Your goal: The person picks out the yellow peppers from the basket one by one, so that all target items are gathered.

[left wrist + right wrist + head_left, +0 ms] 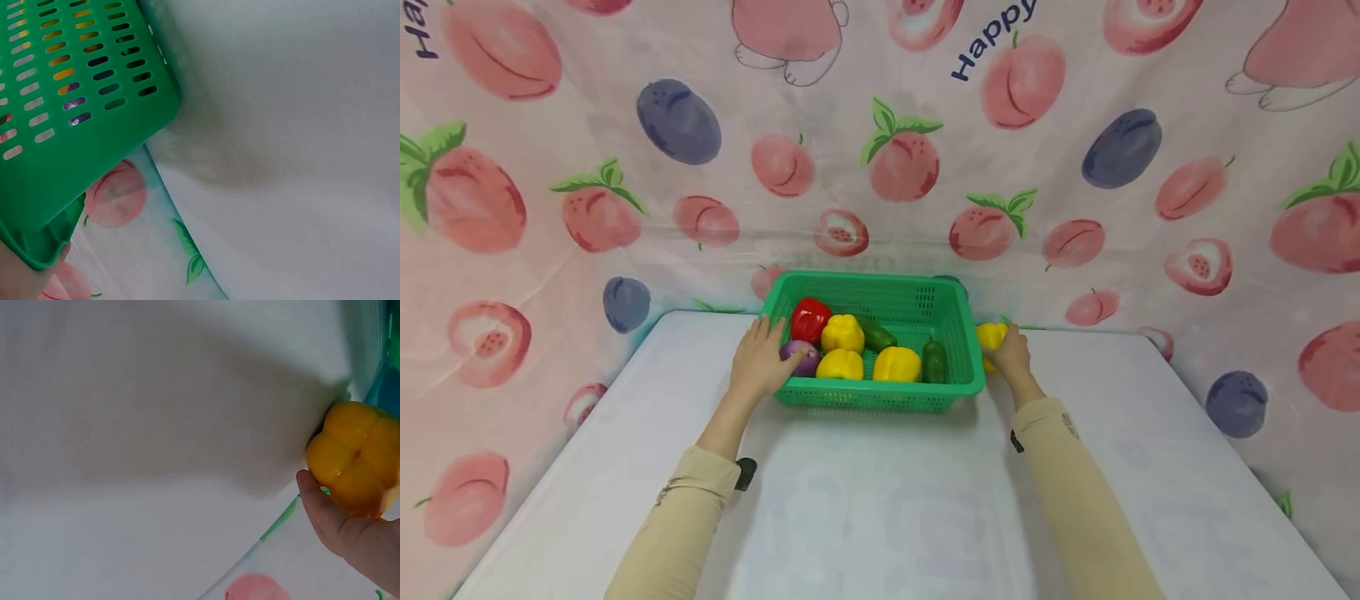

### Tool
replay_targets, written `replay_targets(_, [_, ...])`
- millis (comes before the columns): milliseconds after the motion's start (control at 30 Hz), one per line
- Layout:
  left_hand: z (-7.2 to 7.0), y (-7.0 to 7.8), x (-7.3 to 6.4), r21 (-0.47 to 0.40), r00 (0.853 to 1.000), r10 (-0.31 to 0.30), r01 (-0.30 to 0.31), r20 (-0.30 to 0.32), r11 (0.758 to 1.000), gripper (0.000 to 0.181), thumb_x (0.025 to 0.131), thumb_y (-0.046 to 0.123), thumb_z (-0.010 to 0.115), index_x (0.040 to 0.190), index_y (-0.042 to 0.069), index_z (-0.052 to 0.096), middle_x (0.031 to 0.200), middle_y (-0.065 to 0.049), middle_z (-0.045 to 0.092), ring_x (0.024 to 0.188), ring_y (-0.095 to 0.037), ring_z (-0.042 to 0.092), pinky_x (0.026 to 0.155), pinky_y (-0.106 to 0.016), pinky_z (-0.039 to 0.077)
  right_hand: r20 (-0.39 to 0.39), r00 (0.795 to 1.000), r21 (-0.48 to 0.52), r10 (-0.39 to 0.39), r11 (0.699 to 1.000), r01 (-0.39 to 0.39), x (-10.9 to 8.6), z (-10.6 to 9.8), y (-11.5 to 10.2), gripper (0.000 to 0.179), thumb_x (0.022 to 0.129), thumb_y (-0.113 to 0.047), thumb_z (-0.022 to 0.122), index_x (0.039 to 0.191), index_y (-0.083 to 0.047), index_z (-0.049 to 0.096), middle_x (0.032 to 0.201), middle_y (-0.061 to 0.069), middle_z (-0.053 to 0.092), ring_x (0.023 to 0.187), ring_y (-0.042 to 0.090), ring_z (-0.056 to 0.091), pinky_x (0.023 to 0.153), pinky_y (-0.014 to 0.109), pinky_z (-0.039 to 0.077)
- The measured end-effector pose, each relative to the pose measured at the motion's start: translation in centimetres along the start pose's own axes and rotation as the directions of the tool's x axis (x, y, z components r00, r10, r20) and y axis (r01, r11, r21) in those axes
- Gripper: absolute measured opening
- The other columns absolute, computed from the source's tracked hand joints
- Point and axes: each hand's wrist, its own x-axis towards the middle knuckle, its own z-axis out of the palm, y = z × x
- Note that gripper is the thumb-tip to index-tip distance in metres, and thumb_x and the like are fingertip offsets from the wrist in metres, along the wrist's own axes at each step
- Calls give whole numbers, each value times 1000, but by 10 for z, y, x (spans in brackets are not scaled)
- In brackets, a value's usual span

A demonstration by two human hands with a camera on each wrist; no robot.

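Observation:
A green plastic basket (880,393) with slotted walls stands at the back of the table. Across its left rim lies my left hand (758,357), fingers extended and spread, the thumb reaching inside over a round purple vegetable (808,363). The left wrist view shows only a bit of this hand (22,275) under the basket's rim (37,253). Beside the right wall, outside the basket, my right hand (1011,354) grips a yellow bell pepper (991,336). Its lobed end (353,456) faces the right wrist camera, with a finger along its side.
Inside the basket are a red bell pepper (810,320), several yellow bell peppers (897,365) and two dark green vegetables, one (934,362) with a stem. A fruit-printed cloth (842,175) hangs behind the white-covered table (880,500).

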Motion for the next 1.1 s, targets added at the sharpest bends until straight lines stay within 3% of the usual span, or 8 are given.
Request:
replay_targets(267, [4,1,1,0,1000,-4,4,7,1000,76,93,45,49,147,-3,25,153,-31,14,142,-46,10,117,-54,12,24,999,-28,26,999,-25,-3,-1,-1,83,89,-22,57,148,2,4,141,39,24,122,53,40,104,56,38])
replay_targets(567, [6,2,1,-15,1000,-7,7,5,1000,75,93,44,48,147,-2,25,153,-30,14,143,-45,10,118,-54,11,102,994,-123,26,992,-13,-11,-15,-5,89,91,-29,55,148,0,-7,145,41,9,131,59,21,107,63,28])
replay_targets(767, [2,2,3,-4,1000,-14,14,0,1000,75,93,45,49,147,-2,25,153,-30,14,143,-45,10,117,-54,12,111,994,-116,7,993,6,-12,-22,-4,92,88,-32,56,148,2,-6,144,43,11,130,60,22,107,64,28])
replay_targets(1100, [1,0,0,-2,1000,-13,13,-1,1000,75,93,44,48,147,-3,25,153,-30,13,143,-45,10,118,-55,11,72,991,-112,-109,987,117,-15,-29,2,83,91,-32,55,147,7,7,144,43,11,128,64,21,105,67,27])
